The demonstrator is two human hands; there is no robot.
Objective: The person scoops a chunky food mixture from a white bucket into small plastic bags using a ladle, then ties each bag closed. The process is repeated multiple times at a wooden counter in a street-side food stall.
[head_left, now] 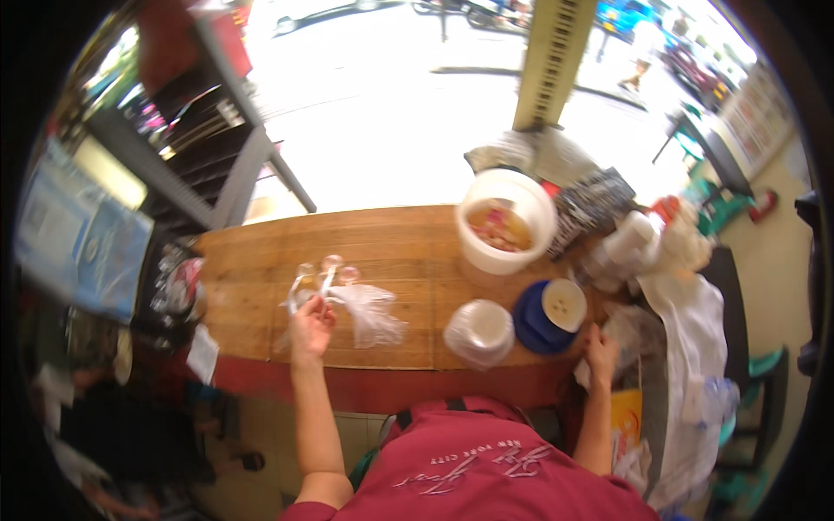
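My left hand (313, 327) is over the wooden tabletop (417, 260), its fingers pinched on a white strip of a thin plastic bag (371, 312). The crumpled bag spreads to the right of my fingers. Just beyond them lie several small, clear, rounded things (332, 262), too blurred to name. My right hand (601, 355) is at the table's right end, fingers curled beside a clear plastic bag (629, 332); whether it grips anything is unclear. Left of it, a round cream-coloured piece with small holes (564, 306) rests on a blue container (537, 325).
A white bucket (479, 254) with pink and yellowish contents stands toward the back. Nearer me is a plastic-wrapped stack of white bowls (481, 333). Bags and a white cloth (690, 325) crowd the right. Clear plastic items (172, 286) lie left. A person (130, 430) is at lower left.
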